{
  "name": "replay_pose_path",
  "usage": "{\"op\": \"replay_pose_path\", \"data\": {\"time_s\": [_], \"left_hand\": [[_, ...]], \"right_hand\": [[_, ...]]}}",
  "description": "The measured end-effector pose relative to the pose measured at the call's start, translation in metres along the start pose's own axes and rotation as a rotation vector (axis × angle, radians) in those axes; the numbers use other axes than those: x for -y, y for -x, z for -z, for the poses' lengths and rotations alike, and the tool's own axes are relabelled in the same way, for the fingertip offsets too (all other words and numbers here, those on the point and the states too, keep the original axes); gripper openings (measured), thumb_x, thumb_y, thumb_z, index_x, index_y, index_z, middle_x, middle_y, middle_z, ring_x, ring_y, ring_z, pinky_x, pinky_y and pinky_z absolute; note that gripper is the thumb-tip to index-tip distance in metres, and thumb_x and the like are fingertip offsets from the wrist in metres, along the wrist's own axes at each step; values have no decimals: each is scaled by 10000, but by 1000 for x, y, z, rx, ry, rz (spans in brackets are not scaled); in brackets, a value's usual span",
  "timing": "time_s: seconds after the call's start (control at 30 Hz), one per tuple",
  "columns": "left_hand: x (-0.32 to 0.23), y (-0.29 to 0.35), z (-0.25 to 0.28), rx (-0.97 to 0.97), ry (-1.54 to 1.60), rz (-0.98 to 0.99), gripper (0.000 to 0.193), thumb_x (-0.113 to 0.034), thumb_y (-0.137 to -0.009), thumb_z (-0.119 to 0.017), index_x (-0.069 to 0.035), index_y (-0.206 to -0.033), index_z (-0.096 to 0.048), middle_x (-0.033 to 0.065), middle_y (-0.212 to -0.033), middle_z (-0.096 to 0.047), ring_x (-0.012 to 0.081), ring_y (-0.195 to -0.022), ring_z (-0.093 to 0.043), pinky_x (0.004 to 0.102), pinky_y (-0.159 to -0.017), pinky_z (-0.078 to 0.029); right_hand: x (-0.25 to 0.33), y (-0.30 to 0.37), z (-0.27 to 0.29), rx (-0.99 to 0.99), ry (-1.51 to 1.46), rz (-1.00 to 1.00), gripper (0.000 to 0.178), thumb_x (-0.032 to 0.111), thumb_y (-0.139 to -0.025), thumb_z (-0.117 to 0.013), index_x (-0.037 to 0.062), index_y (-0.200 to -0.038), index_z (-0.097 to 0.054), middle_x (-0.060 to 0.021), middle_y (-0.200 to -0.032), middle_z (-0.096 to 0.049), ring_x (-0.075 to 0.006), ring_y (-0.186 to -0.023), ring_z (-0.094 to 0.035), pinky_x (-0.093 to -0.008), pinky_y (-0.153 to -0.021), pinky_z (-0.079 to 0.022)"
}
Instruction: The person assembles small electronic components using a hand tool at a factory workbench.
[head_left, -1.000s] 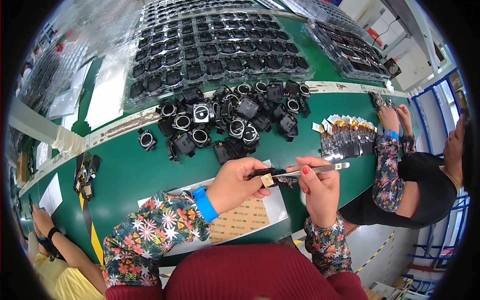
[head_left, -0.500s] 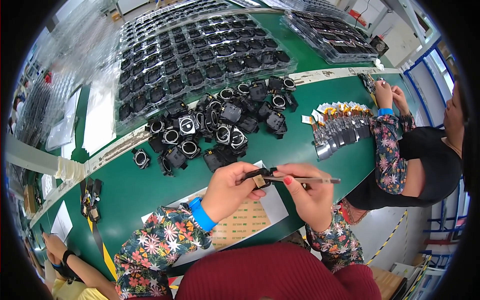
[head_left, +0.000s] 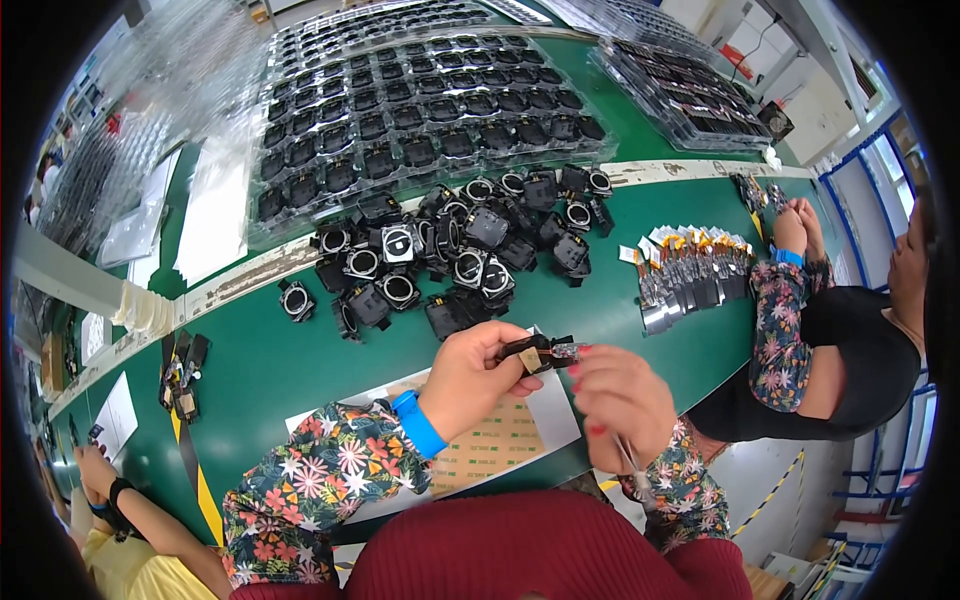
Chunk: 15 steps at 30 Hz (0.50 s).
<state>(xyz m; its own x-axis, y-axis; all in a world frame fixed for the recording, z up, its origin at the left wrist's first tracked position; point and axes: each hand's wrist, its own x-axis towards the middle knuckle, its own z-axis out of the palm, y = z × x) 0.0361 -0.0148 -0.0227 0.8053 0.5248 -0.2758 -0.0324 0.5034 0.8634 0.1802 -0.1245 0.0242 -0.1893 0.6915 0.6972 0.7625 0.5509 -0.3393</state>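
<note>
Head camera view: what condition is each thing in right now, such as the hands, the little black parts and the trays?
Left hand: closed around a small black part, held above the table.
Right hand: fingertips pinching the part's end, tweezers tucked in the palm.
Pile of black parts: loose, heaped on the green table.
Clear trays: filled in rows.
Flat cables: fanned out in a row.

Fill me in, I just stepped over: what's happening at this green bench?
A person's left hand pinches a small black part over a sticker sheet, while the right hand touches its end and holds tweezers. A pile of black parts lies ahead, trays behind. A co-worker works on the right.
</note>
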Motion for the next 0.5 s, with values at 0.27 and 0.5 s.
{"op": "replay_pose_path", "data": {"time_s": [0.27,0.5], "left_hand": [[-1,1,-6,-14,-102,-98,178,64,-857,-503,41,-1032,-529,80,-926,-604,138,-816,-624,243,-688,-551],[4,3,-3,-26,-28,-65,155,46,-864,-525,66,-1019,-528,102,-901,-616,138,-766,-623,251,-686,-534]], "right_hand": [[-13,-12,-17,74,224,-431,243,51,-629,-686,49,-851,-588,-103,-797,-522,-287,-734,-536,-366,-617,-433],[-20,-6,-23,64,100,-494,201,95,-644,-689,43,-789,-560,-86,-779,-489,-276,-718,-510,-373,-612,-411]]}}
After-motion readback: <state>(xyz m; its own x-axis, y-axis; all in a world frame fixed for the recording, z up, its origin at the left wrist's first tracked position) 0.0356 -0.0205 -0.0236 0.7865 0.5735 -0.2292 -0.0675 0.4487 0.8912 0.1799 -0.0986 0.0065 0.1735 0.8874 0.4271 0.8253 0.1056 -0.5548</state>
